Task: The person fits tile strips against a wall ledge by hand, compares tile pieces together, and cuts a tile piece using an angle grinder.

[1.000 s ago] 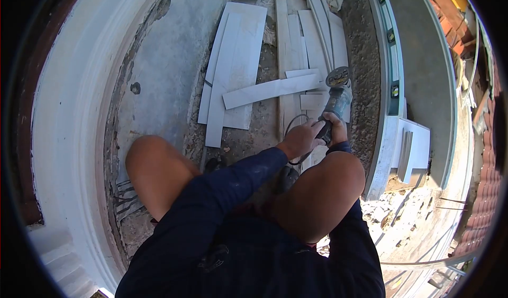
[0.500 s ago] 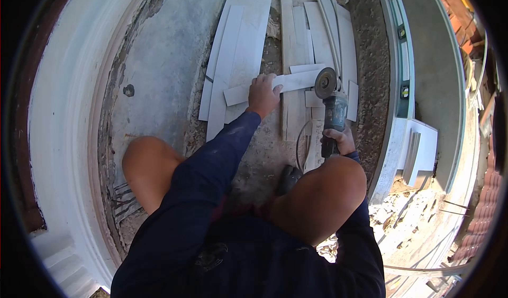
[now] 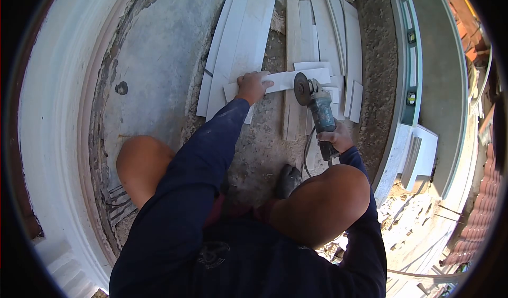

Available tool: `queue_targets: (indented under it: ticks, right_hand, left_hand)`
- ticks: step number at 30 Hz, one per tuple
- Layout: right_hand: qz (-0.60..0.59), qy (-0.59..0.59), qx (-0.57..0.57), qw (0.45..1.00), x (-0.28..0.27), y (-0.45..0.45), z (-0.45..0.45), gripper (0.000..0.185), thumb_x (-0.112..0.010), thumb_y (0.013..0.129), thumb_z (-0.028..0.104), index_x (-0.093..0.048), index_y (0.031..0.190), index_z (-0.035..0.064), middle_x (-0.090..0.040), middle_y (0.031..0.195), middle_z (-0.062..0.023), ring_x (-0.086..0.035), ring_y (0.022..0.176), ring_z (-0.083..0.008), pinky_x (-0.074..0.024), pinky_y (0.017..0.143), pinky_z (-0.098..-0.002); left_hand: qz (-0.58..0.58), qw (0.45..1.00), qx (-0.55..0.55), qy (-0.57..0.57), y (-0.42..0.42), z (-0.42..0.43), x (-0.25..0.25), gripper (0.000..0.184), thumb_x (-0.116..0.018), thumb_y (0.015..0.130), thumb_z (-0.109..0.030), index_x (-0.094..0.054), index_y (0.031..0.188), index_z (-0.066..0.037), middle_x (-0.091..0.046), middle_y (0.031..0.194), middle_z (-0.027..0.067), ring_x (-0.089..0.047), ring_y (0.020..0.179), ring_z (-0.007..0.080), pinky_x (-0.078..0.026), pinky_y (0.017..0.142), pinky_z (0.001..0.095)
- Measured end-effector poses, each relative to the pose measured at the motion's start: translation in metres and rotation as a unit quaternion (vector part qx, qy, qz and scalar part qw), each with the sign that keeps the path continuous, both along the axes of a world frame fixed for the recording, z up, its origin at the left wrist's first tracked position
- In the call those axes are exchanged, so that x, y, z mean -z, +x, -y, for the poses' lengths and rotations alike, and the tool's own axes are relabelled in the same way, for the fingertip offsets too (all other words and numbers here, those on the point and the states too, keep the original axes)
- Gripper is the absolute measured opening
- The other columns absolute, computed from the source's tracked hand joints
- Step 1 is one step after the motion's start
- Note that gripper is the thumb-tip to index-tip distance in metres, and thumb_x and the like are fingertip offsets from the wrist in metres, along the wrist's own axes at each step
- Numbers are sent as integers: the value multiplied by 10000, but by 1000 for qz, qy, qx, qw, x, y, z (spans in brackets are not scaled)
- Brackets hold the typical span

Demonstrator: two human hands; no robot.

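My left hand [image 3: 254, 88] grips a narrow white strip [image 3: 284, 81] near its left end, thumb on top and fingers over the far edge. The strip lies across the white boards and a long wooden plank [image 3: 291, 113]. In my right hand [image 3: 337, 136] is an angle grinder [image 3: 321, 113], held by its rear body with the head pointing away from me. Its round cutting disc [image 3: 302, 89] stands on edge beside the strip, overlapping it in view; whether they touch I cannot tell. The grinder's cord [image 3: 307, 155] hangs down near my shoe.
Wide white boards [image 3: 254, 28] lie ahead on the left, with more narrow boards [image 3: 325, 33] to the right. A spirit level [image 3: 411, 60] rests along the right ledge, near white offcuts [image 3: 420, 158]. A white moulded wall edge [image 3: 58, 113] runs down the left.
The grinder has moved left along the strip, and its disc has turned from facing me to more edge-on. My left hand still holds the strip, and the view has shifted slightly.
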State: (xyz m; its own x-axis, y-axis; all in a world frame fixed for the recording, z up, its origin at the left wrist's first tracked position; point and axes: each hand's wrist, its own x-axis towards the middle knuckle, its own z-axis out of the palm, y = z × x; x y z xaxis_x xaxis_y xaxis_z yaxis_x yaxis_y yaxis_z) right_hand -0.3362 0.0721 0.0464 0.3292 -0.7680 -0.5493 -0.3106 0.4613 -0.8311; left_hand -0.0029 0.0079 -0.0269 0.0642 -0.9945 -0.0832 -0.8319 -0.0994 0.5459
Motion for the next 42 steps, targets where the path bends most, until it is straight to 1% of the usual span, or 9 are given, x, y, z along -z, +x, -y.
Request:
queue_targets:
  ticks: [3,12,18,24,29,33,36,39,42]
  right_hand:
    - [-12,0,-9,1000,5,0,2,561,-824,651,127,-571,1124,-37,-649,884,-83,-651,725,-183,-566,674,-340]
    - [-38,-20,-35,998,1,0,8,602,-843,641,168,-581,1146,-27,-645,922,-60,-611,797,-164,-516,758,-311]
    - [-43,-12,-37,998,2,1,8,614,-842,637,173,-580,1154,-31,-644,920,-58,-608,796,-164,-515,759,-314]
    - [-54,-24,-46,997,-1,3,11,625,-842,632,176,-576,1154,-40,-655,927,-68,-622,802,-170,-521,767,-312]
    - [-59,-3,-40,997,-4,8,23,638,-845,627,180,-576,1162,-44,-659,927,-76,-629,794,-173,-528,759,-313]
    - [-26,8,-33,999,-3,17,41,621,-839,631,174,-580,1150,-47,-659,910,-81,-630,779,-174,-530,749,-311]
    - [-33,-13,-36,999,-2,25,57,582,-828,639,153,-583,1128,-46,-659,886,-83,-637,743,-176,-536,711,-316]
    - [-30,-16,-29,999,-10,35,67,553,-820,642,137,-583,1109,-41,-659,867,-84,-644,703,-180,-542,671,-321]
    - [-5,-10,10,1000,-20,37,58,530,-815,642,132,-584,1088,-37,-657,855,-84,-644,670,-185,-545,643,-323]
  left_hand:
    - [8,1000,6,-25,-1,-2,3,408,-688,867,-408,-691,1222,-209,-710,1037,123,-644,1005,329,-356,878,486]
    - [7,999,5,-43,-1,-3,5,382,-685,870,-394,-694,1216,-232,-700,992,127,-636,981,336,-338,869,479]
    - [-12,1000,8,-22,-1,-4,-3,361,-683,873,-385,-695,1209,-254,-696,987,128,-632,981,335,-329,873,480]
    - [1,999,6,-41,-2,-4,-2,333,-677,880,-375,-696,1194,-267,-691,954,126,-636,964,331,-331,846,480]
    - [-14,999,9,-34,-1,-4,-2,336,-677,874,-382,-696,1193,-280,-688,936,122,-636,933,335,-333,838,483]
    - [-11,999,6,-40,-1,-4,-1,337,-675,871,-394,-700,1189,-284,-688,920,120,-634,925,336,-332,839,482]
    - [-9,1000,5,-27,-1,-3,2,366,-666,873,-425,-696,1203,-267,-682,979,120,-603,1014,328,-330,858,482]
    - [6,1000,24,-19,0,-10,-4,502,-700,849,-424,-627,1312,-243,-631,1156,129,-525,1152,329,-322,943,489]
    - [39,993,57,-94,-2,-32,-5,680,-764,803,-357,-518,1422,-217,-523,1320,148,-442,1241,347,-291,1042,517]
